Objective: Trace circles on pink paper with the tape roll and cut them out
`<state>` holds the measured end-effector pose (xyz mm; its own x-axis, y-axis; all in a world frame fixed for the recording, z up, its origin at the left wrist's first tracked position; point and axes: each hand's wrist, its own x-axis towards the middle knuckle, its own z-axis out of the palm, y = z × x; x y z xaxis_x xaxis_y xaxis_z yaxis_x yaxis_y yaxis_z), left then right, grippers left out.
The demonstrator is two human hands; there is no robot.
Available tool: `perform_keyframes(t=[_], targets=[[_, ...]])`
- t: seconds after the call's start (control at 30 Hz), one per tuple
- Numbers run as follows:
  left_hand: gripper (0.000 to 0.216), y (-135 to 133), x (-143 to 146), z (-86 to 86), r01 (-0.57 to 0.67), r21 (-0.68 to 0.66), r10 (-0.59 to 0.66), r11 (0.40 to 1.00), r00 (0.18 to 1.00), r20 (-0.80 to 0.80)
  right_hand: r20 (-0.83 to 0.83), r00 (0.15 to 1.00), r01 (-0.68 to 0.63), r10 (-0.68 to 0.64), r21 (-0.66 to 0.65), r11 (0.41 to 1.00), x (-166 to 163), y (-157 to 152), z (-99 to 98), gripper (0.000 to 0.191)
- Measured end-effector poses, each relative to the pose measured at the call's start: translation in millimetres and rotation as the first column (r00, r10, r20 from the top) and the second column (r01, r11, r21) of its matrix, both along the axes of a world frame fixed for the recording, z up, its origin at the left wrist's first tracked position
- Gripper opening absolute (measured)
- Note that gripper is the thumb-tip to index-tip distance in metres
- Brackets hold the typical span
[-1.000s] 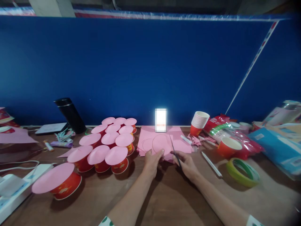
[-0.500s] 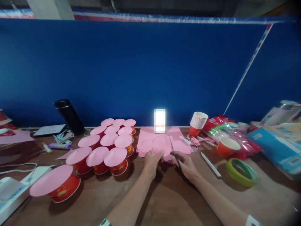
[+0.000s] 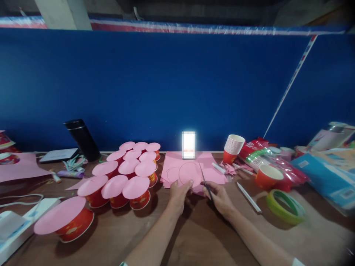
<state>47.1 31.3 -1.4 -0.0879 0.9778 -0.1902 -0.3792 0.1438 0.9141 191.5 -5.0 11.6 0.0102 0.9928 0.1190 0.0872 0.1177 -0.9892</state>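
Note:
My left hand (image 3: pixel 179 195) pinches the lower edge of a piece of pink paper (image 3: pixel 190 174) with a round outline drawn on it. Closed around the handles of dark scissors (image 3: pixel 206 184), my right hand (image 3: pixel 219 197) holds the blades at the right edge of that outline. Under and behind the piece lie pink paper sheets (image 3: pixel 205 159), one bearing another drawn circle. To the left stand several red paper cups (image 3: pixel 116 199) in rows, each topped with a pink paper disc (image 3: pixel 114 186).
A bright, blurred-out phone-like screen (image 3: pixel 189 144) stands behind the paper. At right are stacked cups (image 3: pixel 233 147), a white pen (image 3: pixel 249 197), green tape (image 3: pixel 285 207), a cup (image 3: pixel 269 176) and a blue packet (image 3: pixel 321 173). At left are a black flask (image 3: pixel 81 140) and a power strip (image 3: pixel 30 221).
The whole view has shifted slightly, with things sitting a little lower in the picture. My hands keep their hold, and the scissors stay at the circle's right edge.

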Motion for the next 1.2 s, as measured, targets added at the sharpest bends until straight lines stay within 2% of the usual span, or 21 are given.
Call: perform_keyframes(t=[0.33, 0.5, 0.8, 1.2], targets=[[0.047, -0.1, 0.3, 3.9, -0.027, -0.040, 0.027, 0.999, 1.000, 0.004, -0.001, 1.000, -0.006, 0.006, 0.006, 1.000, 2.5, 2.3, -7.8, 0.039], [0.043, -1.0, 0.6, 3.9, 0.004, 0.008, -0.005, 1.000, 0.999, 0.032, -0.003, 1.000, -0.008, 0.008, 0.009, 1.000, 2.6, 1.8, -6.4, 0.039], [0.042, -2.7, -1.2, 4.0, 0.040, 0.032, -0.040, 0.999, 0.999, -0.016, -0.062, 0.998, -0.007, 0.006, -0.021, 1.000, 0.4, 1.3, -6.0, 0.042], [0.042, -0.7, -0.7, 2.6, 0.001, 0.004, -0.001, 1.000, 1.000, 0.001, -0.022, 1.000, 0.002, -0.002, 0.005, 1.000, 2.2, 2.5, -8.5, 0.041]])
